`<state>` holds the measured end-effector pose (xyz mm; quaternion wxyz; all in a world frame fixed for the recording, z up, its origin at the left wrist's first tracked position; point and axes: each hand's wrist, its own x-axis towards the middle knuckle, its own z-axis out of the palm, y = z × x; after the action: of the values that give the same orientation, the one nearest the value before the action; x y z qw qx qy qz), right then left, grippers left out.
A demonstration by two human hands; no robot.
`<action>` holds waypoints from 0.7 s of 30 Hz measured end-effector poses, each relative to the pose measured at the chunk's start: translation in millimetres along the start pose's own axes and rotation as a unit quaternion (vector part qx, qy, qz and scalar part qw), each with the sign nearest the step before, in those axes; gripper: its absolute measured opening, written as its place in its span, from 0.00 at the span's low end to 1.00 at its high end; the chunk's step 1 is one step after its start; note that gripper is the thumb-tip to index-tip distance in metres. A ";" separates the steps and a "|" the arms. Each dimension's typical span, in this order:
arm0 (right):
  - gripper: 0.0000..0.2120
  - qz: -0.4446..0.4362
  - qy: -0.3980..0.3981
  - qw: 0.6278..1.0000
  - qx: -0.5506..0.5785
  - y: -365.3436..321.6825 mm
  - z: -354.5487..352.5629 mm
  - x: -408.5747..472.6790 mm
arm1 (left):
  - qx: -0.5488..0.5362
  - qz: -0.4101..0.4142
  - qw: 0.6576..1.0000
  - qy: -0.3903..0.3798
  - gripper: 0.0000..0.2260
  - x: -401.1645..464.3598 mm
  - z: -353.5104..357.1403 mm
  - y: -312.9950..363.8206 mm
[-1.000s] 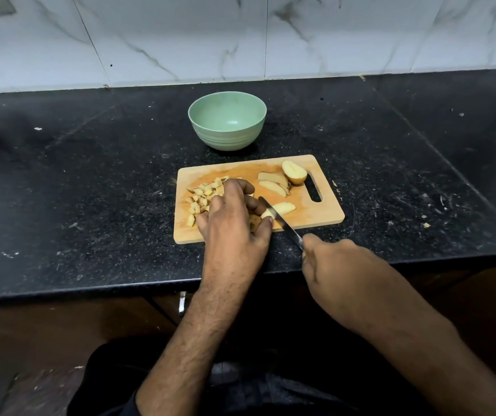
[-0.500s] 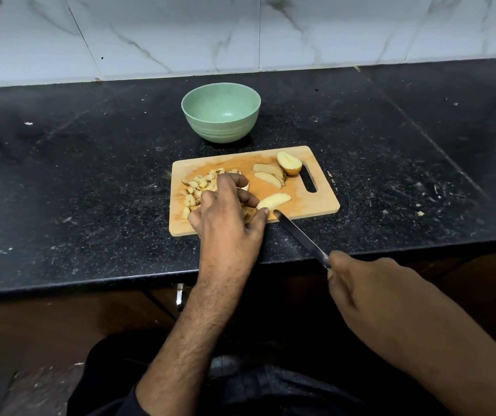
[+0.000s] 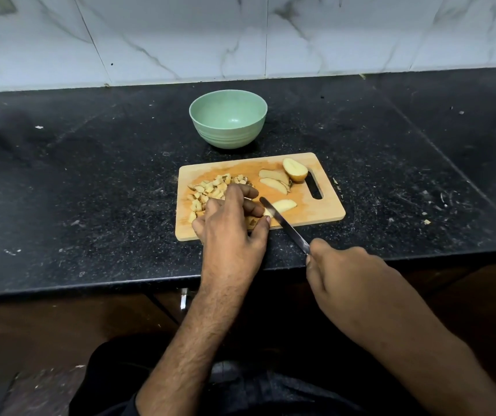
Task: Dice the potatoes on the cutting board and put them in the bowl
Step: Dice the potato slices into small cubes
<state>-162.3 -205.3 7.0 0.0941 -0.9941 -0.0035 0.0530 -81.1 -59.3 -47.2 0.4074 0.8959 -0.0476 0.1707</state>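
Mid-dicing, bowl [image 3: 228, 123] empty at the far side.
My left hand [image 3: 231, 216] pins a potato wedge [image 3: 282, 205] on the cutting board [image 3: 316, 211]; right hand [image 3: 335, 265] grips knife [image 3: 282, 224]. Next: cut crosswise, fingers clear.

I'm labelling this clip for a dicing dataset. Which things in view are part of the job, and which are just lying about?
Part of the job:
- cutting board
- diced potato pieces
- potato wedges
- potato half
- knife, gripped by the right hand
- left hand, holding a piece being cut
- green bowl, holding nothing yet

Lying about:
- scraps and crumbs on the black counter
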 end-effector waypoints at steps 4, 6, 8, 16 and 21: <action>0.09 -0.006 0.004 1.000 -0.015 -4.3 -0.1 0.8 | -0.007 -0.005 1.000 0.003 0.19 1.5 0.3 0.6; 0.08 -0.006 0.007 1.000 -0.021 -4.9 -1.3 1.0 | -0.017 -0.013 1.000 -0.001 0.20 2.6 -0.1 0.6; 0.08 -0.006 0.006 1.000 -0.025 -6.7 -2.0 1.0 | -0.018 -0.015 1.000 -0.001 0.20 3.4 -0.3 0.6; 0.07 -0.006 -0.026 1.000 -0.009 -8.6 0.4 9.2 | -0.007 -0.012 1.000 -0.011 0.21 6.8 -1.8 1.6; 0.10 -0.020 -0.064 0.998 0.020 5.3 -0.7 1.4 | -0.011 -0.008 1.000 0.008 0.20 3.8 0.6 1.3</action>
<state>-160.9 -210.6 6.6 0.1150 -0.9863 -0.0282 0.1151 -77.7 -60.5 -45.4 0.4190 0.8903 -0.0388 0.1738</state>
